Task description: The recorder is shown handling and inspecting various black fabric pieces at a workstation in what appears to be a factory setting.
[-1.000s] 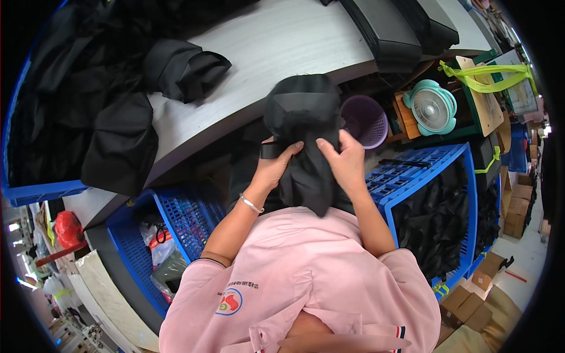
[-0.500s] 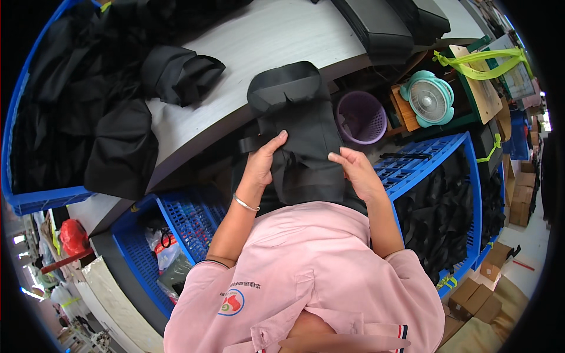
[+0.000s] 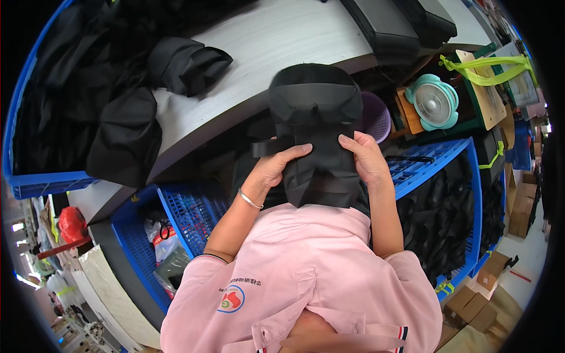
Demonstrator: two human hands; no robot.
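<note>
A black fabric bag [image 3: 321, 132] is stretched between my two hands in front of my body, its rounded end pointing away from me. My left hand [image 3: 281, 165] grips its left side, thumb lying on top and fingers hidden beneath. On the opposite edge my right hand [image 3: 369, 157] pinches the cloth the same way. A short black strap [image 3: 268, 148] sticks out beside my left hand. The bag's near end lies against my pink shirt.
Black fabric pieces [image 3: 126, 132] fill a blue crate on the pale table [image 3: 259, 44]. Blue baskets stand left [image 3: 176, 206] and right [image 3: 475, 194], the right one full of black cloth. Beyond are a purple bin [image 3: 376, 117], a teal fan [image 3: 434, 101] and black cases [image 3: 385, 35].
The bag has shifted right and straightened, its rounded end spreading wider and covering much of the purple bin. My left hand has moved right; my right hand has turned slightly, its thumb higher.
</note>
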